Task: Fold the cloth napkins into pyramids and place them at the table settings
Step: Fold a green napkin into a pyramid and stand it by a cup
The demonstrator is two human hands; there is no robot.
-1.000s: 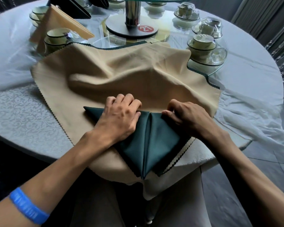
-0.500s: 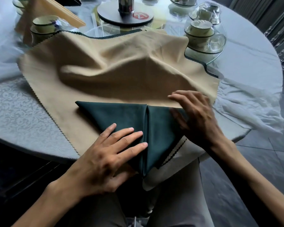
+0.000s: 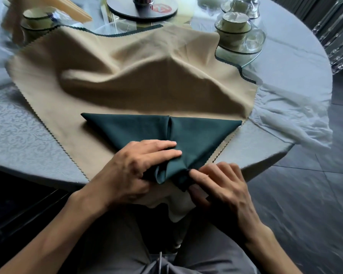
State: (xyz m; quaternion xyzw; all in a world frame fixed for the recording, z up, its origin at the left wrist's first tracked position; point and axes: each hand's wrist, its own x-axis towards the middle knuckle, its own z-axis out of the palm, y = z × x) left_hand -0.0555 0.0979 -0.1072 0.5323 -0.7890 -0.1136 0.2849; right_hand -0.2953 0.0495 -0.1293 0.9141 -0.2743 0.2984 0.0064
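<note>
**Near tip lifted, mid-fold**

Both hands have dropped to the near point. Left hand (image 3: 135, 167) and right hand (image 3: 216, 182) pinch the green napkin (image 3: 198, 133), lying on the beige cloth (image 3: 127, 86) at the table's (image 3: 18, 135) edge. Next, probably: fold the tip away, crease.

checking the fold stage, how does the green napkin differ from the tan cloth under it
The green napkin is folded into a flat triangle with a centre seam; the tan cloth is spread open and rumpled. The green napkin is smaller and lies on top of the tan cloth. Both hands, left and right, grip the green napkin's near tip; neither grips the tan cloth. Both have zigzag edges.
</note>
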